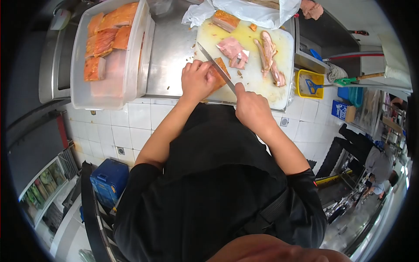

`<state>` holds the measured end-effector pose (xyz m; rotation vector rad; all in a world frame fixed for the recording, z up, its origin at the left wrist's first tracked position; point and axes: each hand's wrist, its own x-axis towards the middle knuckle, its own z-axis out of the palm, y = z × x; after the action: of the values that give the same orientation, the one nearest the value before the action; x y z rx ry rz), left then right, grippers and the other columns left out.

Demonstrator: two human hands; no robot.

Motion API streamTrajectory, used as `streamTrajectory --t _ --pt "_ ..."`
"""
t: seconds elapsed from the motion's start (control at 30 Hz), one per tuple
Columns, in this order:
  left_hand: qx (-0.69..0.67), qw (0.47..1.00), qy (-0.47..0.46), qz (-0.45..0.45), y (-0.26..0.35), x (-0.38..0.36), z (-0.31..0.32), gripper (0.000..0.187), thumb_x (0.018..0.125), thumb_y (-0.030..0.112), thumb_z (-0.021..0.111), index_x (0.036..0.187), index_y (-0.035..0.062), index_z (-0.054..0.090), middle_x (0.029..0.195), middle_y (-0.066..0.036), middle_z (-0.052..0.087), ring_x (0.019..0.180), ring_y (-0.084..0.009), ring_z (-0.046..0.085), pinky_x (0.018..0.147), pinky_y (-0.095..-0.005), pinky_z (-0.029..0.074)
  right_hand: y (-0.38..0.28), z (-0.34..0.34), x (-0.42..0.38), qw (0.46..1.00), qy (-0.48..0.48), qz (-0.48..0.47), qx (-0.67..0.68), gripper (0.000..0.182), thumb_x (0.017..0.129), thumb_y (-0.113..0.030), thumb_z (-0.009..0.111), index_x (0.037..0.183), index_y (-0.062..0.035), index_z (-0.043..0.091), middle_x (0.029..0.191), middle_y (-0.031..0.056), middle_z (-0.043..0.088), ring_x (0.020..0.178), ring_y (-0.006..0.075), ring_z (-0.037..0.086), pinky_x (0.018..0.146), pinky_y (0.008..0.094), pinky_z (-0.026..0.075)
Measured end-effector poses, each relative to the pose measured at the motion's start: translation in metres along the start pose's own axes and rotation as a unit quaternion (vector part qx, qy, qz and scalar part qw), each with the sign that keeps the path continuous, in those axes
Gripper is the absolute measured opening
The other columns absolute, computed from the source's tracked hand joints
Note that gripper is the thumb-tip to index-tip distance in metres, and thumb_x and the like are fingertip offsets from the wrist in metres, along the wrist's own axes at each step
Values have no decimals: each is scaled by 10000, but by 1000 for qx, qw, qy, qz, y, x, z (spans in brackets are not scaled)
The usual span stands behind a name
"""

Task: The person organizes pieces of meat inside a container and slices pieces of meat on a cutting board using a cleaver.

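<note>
My right hand (252, 106) is closed around the handle of a long knife (218, 69), whose blade lies across a piece of roast pork (221, 70) with orange-brown skin. On the near left part of that piece, my left hand (198, 79) presses with bent fingers, gripping it beside the blade. All of this is at the near edge of a white cutting board (262, 94). Farther up the board are pale pink meat slices (233, 51), a skin-on pork block (225, 20) and long trimmed strips (267, 54).
Left of the board, a clear plastic tub (80, 94) holds several skin-on pork pieces. A white plastic bag (262, 15) lies at the board's back edge. A yellow bin (301, 89) stands to the right. Other people (379, 163) are far right.
</note>
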<state>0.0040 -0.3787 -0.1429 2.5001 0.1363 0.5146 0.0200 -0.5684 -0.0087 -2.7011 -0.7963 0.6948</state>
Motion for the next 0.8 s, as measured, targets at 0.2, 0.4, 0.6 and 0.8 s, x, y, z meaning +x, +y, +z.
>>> streamTrajectory --t 0.2,0.4,0.6,0.8 --pt "4 1000 25 5 -2 0 5 300 676 119 626 964 148 701 900 -24 604 828 -266 563 745 -408 458 2 4 3 1000 -1 -9 12 165 867 -31 513 1020 21 477 687 235 664 638 420 680 610 510 546" --pt "-1 999 41 -9 -2 -2 10 274 672 124 624 936 139 695 897 -40 599 815 -270 557 749 -412 459 3 -13 -3 999 -50 1 18 156 881 -41 517 1015 19 463 694 235 667 647 428 680 611 516 544" --pt "-27 999 40 1 -6 -2 9 228 658 116 637 883 119 673 883 -54 590 800 -282 548 727 -416 454 1 -17 -3 997 -70 4 24 171 873 -31 523 1022 18 456 694 242 663 650 430 679 610 525 540" --pt "-287 948 -41 -130 -19 4 -17 205 791 -3 558 958 35 670 914 -96 625 822 -242 602 767 -331 490 2 -11 -3 999 -43 -13 26 164 877 -30 519 1020 20 457 685 233 657 643 424 677 595 514 539"
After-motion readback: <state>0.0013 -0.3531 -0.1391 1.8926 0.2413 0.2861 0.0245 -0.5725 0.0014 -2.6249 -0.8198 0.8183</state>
